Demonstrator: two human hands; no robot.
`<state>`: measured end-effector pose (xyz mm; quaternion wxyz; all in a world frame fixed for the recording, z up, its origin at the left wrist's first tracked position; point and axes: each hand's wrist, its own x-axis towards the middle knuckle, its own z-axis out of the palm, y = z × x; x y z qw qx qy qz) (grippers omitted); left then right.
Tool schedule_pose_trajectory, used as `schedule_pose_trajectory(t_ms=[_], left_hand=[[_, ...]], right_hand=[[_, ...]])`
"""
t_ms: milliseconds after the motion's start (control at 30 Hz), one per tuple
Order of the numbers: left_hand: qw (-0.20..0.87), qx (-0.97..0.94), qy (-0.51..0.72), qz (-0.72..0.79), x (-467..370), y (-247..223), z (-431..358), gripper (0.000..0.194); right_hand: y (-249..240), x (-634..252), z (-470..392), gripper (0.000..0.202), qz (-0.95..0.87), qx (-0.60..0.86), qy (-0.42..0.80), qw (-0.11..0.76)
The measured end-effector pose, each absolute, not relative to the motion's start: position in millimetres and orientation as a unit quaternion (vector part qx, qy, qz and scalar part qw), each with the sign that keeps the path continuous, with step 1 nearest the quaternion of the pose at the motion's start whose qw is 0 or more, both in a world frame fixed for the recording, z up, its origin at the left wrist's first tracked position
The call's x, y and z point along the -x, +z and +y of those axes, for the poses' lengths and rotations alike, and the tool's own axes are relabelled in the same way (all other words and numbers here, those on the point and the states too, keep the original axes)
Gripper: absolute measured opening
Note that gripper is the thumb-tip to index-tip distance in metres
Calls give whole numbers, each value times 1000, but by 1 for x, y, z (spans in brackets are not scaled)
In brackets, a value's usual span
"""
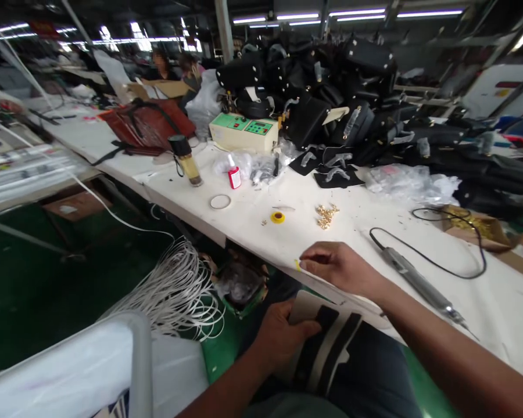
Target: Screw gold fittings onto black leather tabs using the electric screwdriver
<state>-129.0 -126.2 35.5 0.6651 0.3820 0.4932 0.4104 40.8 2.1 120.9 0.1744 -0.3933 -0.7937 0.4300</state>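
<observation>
My left hand (283, 337) grips a flat beige panel (305, 305) with dark stripes or straps across it, resting over my lap. Its thumb lies on top of the panel; the other fingers are partly hidden. At the table's front edge, my right hand (337, 267) has thumb and forefinger drawn together at a small strip of yellow tape (297, 265). Beyond that hand lie a yellow tape roll (278, 217) and a pile of small gold-coloured metal fittings (326, 216). To its right is a grey electric screwdriver (418, 281) with a black cord.
Farther back on the white table (253, 238) are a red-and-white bottle (234, 174), a dark-capped bottle (187, 162), a cream control box (244, 133) and a brown bag (152, 125). Black bags (309, 116) are heaped behind. White cord (178, 290) lies coiled at floor level, left.
</observation>
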Motion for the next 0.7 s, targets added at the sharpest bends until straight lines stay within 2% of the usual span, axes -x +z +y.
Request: schedule_pose_trajectory(t_ms=[67, 133, 233, 500, 633, 700], left_hand=[[679, -346, 422, 491, 137, 31, -130, 34], [685, -326, 431, 489, 145, 29, -133, 36], [680, -320, 427, 503, 156, 28, -136, 37], [644, -340, 428, 536, 174, 29, -134, 27], [501, -454, 442, 589, 176, 34, -131, 19], [412, -539, 472, 562, 177, 34, -129, 11]], right_hand=[[105, -6, 38, 23, -853, 395, 294, 175], [90, 30, 71, 26, -897, 390, 168, 120], [77, 72, 109, 32, -922, 376, 76, 52], [67, 108, 148, 24, -941, 332, 72, -11], [71, 96, 139, 20, -921, 375, 106, 4], [76, 77, 121, 20, -894, 403, 185, 60]])
